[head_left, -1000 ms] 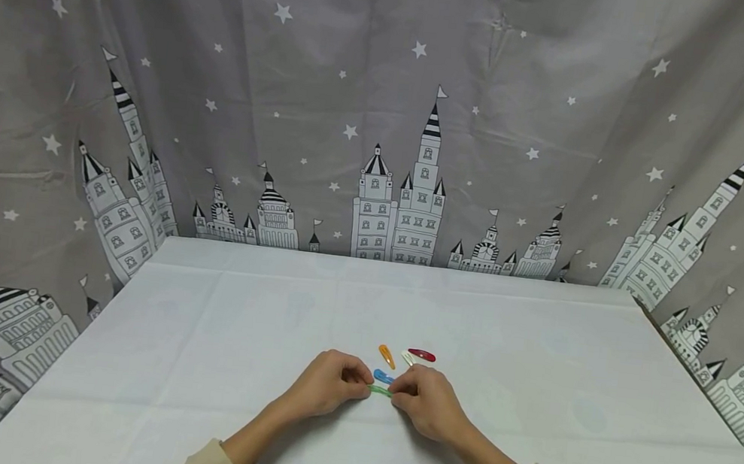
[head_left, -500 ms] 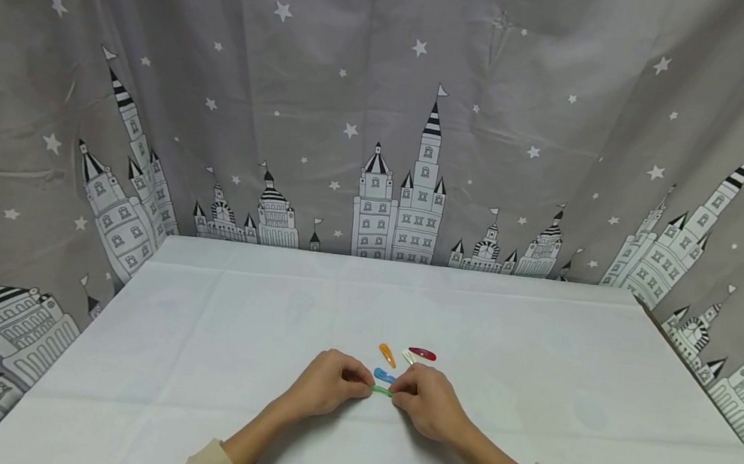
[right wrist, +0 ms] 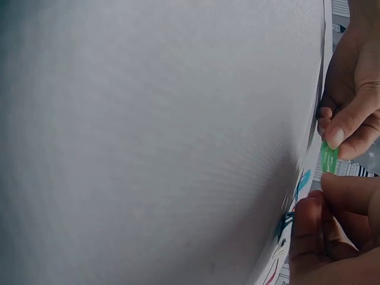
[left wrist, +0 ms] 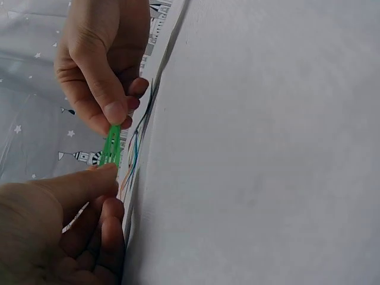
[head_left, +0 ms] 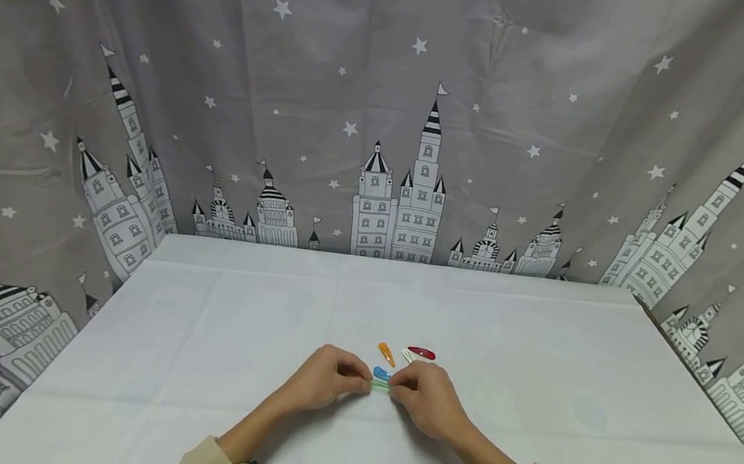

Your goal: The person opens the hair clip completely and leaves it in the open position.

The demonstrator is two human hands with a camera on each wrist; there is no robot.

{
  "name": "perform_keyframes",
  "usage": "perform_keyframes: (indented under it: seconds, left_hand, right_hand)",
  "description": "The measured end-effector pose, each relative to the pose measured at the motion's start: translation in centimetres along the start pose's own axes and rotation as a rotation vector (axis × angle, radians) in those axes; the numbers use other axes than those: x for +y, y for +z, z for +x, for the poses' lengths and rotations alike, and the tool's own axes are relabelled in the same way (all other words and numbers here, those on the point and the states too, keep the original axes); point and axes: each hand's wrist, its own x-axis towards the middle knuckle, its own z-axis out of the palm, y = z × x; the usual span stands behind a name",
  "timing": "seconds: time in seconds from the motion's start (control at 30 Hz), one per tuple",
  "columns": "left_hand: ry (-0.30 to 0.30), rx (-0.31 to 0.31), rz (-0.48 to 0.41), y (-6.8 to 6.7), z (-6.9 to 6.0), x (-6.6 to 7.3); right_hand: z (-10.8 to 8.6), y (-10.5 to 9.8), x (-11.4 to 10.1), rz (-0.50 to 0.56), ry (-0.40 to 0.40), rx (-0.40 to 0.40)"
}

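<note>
A green hair clip (head_left: 380, 384) is stretched between both hands, each pinching one end. My left hand (head_left: 328, 380) has its left end between thumb and fingers; my right hand (head_left: 428, 398) has the right end. In the left wrist view the clip (left wrist: 111, 146) shows slits along its length, with the left hand (left wrist: 65, 228) below and the right hand (left wrist: 104, 65) above. The right wrist view shows the clip (right wrist: 329, 157) between the left hand (right wrist: 356, 101) and the right hand (right wrist: 338, 237). Fingertips cover both its ends.
Just beyond the hands lie a blue clip (head_left: 380, 373), an orange clip (head_left: 386, 354), a white clip (head_left: 408, 355) and a red clip (head_left: 422, 352) on the white tabletop (head_left: 233, 323). A grey curtain (head_left: 339, 24) with printed castles hangs behind.
Both hands have shifted slightly away from the body with the green clip, which now sits a little nearer the blue one. Their pinching hold remains.
</note>
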Motion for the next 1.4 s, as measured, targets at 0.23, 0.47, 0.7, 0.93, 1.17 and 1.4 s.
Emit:
perform_keyframes:
  seconds: [0.23, 0.47, 0.7, 0.93, 1.17, 1.4]
  left_hand:
    - [-0.018, -0.009, -0.051, -0.3, -0.1, 0.3]
    - [-0.023, 0.071, -0.053, -0.5, -0.3, 0.6]
    - [-0.025, 0.111, -0.056, -0.6, -0.5, 1.3]
    - [-0.023, 0.139, -0.089, -1.1, -1.1, 2.4]
    - [-0.021, 0.134, -0.13, -2.0, -2.0, 2.9]
    - [0.021, 0.112, -0.194, -2.1, -2.8, 3.6]
  right_hand:
    - [0.2, 0.0, -0.3, 0.031, 0.002, 0.009]
    - [0.0, -0.1, -0.7, 0.119, 0.013, -0.009]
    - [-0.2, -0.1, -1.1, 0.174, -0.069, 0.048]
    - [-0.5, -0.1, -1.5, 0.192, -0.098, 0.087]
    - [-0.8, 0.4, -2.4, 0.255, -0.144, 0.12]
    - [-1.5, 0.4, -3.2, 0.299, -0.111, 0.12]
